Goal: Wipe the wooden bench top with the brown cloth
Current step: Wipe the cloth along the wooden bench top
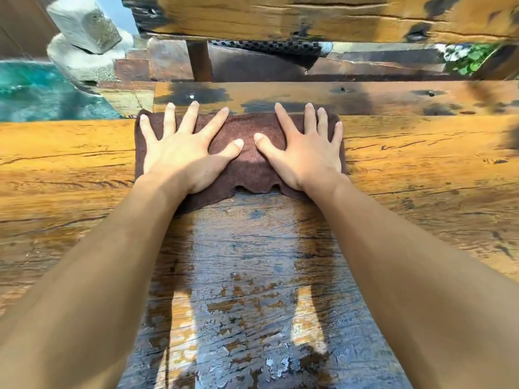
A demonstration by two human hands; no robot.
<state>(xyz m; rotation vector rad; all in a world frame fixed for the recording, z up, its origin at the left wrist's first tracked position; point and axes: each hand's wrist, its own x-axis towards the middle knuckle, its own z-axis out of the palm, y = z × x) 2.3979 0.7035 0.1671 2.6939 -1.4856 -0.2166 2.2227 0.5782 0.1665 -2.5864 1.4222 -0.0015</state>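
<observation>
Currently the dark brown folded cloth (pixel 247 161) lies centre frame, flat on the orange-brown cracked wooden bench top (pixel 421 169), w/ its far edge right at the plank's far edge.

Main risks, as I judge them:
- Cloth overshoots that edge and drops into the gap before the darker rear plank (pixel 379 98); one more push fwd would do it.
- No real grip, only palm friction, so on wet wood the hands may slide off the cloth.
- Near hem is rippled btw the wrists, so bunching may leave streaks.
- Open cracks in the grain could snag the fabric.

Cloth's long axis runs left-right across the frame, short side toward the frame top, approx. square to the plank edge.

Left hand (pixel 182 153) and right hand (pixel 306 153) both press flat on it, fingers straight and spread, tips toward frame top, nothing clenched or pinched.

A wet glossy band (pixel 247 276) runs from the cloth down to lower centre; wood either side looks dry, so much is prob. left to wipe.
</observation>
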